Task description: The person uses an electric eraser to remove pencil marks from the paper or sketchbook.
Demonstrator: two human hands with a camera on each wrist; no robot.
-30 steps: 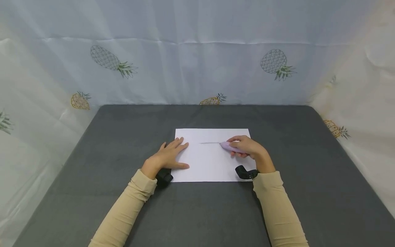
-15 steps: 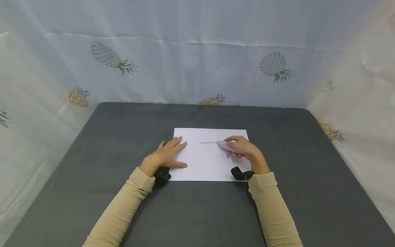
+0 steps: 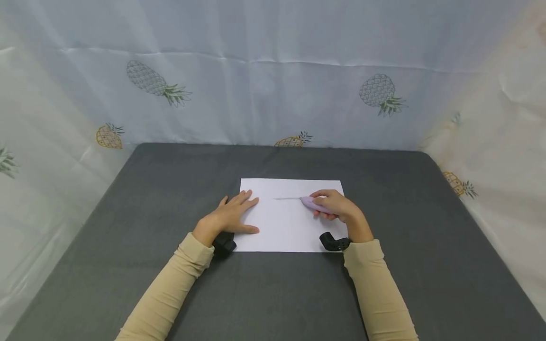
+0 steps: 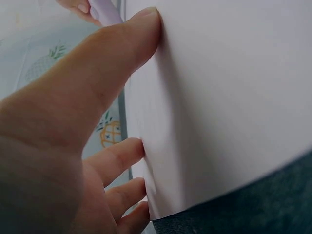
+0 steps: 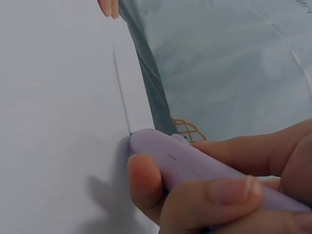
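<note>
Purple tool (image 5: 163, 150) in same spot

The left hand (image 4: 53, 117) fills the 7 to 10 o'clock side, its thumb reaching up so that the tip rests on the white paper (image 4: 234, 92) at 12 o'clock; the other fingertips touch the paper's edge at 7 o'clock. A thumb-side shadow falls across the sheet. Dark bench (image 4: 263, 200) shows at 5 o'clock. At 11 o'clock, the right hand (image 4: 78, 6) holds a pale purple tool (image 4: 106, 11), both cut by the frame. Behind, toward 10 o'clock, hangs pineapple-patterned cloth (image 4: 17, 53).
</note>
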